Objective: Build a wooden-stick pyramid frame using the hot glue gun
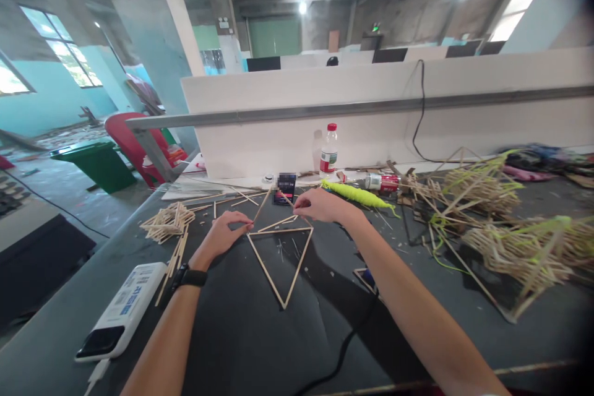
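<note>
A triangle of thin wooden sticks (pixel 268 270) lies on the dark tabletop, one corner toward me. My left hand (pixel 227 232) is closed at its far left corner, fingertips pinching the lower end of a raised wooden stick (pixel 263 205). Above the far right corner, my right hand (pixel 318 204) pinches another slanting stick (pixel 286 199). The two raised sticks lean toward each other beyond the triangle's far side. A further loose stick (pixel 277 223) lies just behind that side. My right fingers partly hide the stick they hold.
Left are a stick bundle (pixel 169 221) and a white power bank (pixel 123 312). Behind stand a phone (pixel 284 189) and a bottle (pixel 329 158); yellow-green cord (pixel 359 193) and a can (pixel 383 182) lie nearby. Stick frames (pixel 520 253) pile up right. A black cable (pixel 346 346) crosses the front.
</note>
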### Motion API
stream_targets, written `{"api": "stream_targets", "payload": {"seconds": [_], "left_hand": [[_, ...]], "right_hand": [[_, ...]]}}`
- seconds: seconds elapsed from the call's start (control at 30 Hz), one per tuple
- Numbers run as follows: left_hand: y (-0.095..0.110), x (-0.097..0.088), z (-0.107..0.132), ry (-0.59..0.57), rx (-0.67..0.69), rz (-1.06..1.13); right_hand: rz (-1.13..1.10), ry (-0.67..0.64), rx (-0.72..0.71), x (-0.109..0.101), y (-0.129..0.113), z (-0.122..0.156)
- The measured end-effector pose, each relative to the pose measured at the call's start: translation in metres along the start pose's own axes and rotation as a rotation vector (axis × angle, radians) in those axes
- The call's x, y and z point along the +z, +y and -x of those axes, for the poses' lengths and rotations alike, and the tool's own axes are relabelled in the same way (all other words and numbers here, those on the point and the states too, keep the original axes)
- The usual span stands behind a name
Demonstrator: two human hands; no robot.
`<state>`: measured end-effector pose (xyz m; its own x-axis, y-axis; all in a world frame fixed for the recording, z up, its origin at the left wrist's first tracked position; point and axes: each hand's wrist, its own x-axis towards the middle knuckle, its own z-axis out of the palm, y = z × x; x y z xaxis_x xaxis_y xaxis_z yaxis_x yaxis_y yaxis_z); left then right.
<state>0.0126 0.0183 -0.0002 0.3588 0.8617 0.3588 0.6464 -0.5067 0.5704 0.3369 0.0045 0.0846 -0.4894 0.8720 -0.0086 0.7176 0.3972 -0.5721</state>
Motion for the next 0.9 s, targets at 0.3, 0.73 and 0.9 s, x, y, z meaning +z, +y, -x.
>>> {"api": "stream_targets", "payload": {"seconds": [0.3,0.73,0.9], "left_hand": [[-0.001,0.0,-0.001,0.005,0.019,-0.026],[0.061,-0.001,0.002,0.245,0.165,-0.249],[0.113,0.036,0.004,-0.163,0.431,-0.285]], "right_hand": [[0.031,-0.04,0.061,-0.002,0.004,0.0],[0.033,-0.071,0.11,0.001,0.011,-0.001],[0.003,-0.078,0.093,0.001,0.012,-0.001]]}}
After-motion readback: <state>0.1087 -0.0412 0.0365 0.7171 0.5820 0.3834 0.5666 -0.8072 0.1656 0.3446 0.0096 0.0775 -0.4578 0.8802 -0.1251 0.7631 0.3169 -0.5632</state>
